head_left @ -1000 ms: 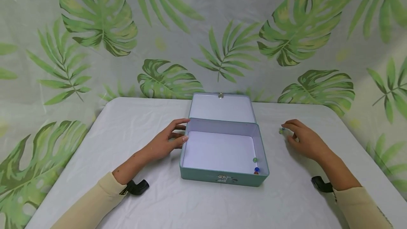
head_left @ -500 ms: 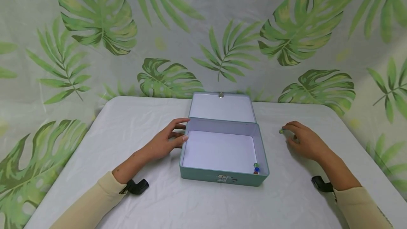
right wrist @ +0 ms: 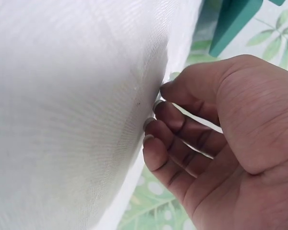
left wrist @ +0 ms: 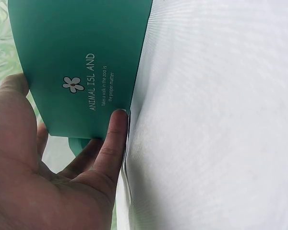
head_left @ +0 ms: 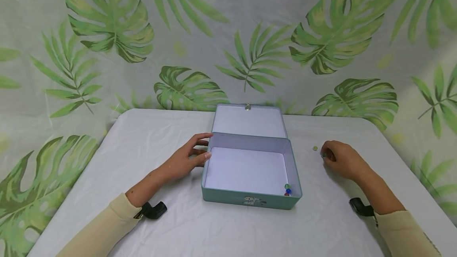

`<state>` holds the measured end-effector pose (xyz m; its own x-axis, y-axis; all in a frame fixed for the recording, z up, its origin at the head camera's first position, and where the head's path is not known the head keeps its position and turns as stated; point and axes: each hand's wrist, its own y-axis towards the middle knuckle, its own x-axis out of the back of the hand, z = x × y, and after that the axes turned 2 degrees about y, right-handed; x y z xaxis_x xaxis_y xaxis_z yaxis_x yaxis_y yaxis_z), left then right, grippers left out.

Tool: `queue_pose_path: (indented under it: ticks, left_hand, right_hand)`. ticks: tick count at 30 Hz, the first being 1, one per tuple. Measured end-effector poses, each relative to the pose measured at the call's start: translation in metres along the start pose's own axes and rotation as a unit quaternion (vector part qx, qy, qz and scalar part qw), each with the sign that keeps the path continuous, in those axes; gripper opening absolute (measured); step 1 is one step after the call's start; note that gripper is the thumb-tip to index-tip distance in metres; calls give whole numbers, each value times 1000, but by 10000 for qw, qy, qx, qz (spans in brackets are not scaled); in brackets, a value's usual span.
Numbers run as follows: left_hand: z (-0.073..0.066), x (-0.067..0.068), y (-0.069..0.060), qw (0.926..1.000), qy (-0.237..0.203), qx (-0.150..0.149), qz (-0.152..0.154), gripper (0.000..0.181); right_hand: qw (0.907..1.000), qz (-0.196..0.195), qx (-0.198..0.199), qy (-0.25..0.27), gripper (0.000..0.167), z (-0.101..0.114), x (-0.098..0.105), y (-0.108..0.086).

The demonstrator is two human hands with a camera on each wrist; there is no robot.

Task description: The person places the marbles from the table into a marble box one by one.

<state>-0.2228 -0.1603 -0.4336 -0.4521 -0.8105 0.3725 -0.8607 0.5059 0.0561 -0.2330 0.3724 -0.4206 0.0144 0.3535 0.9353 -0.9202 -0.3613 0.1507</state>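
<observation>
In the head view, a green metal box (head_left: 250, 201) with a pale inside lies on the table, its lid (head_left: 250, 120) swung back. My left hand (head_left: 187, 156) rests its extended fingers against the box's left side; the left wrist view shows them against the printed wall (left wrist: 81, 57). My right hand (head_left: 342, 158) is to the right of the box, fingers curled, pinching a small bluish marble (head_left: 323, 155) near the cloth. The right wrist view does not clearly show this marble. A yellow-green marble (head_left: 315, 148) lies just left of that hand.
Inside the box, a green marble (head_left: 287, 186), a blue marble (head_left: 288, 191) and a reddish marble (head_left: 287, 194) gather in the near right corner. White cloth (head_left: 171, 225) covers the table. A leaf-patterned curtain (head_left: 200, 43) hangs behind its far edge.
My right hand has picked the bluish marble away from the yellow-green one and drawn back slightly. In the box, the green marble has rolled nearer, against the blue one. My left hand stays put.
</observation>
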Motion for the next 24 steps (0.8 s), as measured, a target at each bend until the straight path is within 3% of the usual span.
queue_pose_path:
  ticks: [9,24]
  left_hand:
    - [1,0,0,10000,15,-16,-29,60]
    - [2,1,1,10000,-6,-45,-41,60]
  right_hand:
    - [10000,-6,-24,90,13,3,-1,0]
    - [9942,-811,711,31,22,49,0,3]
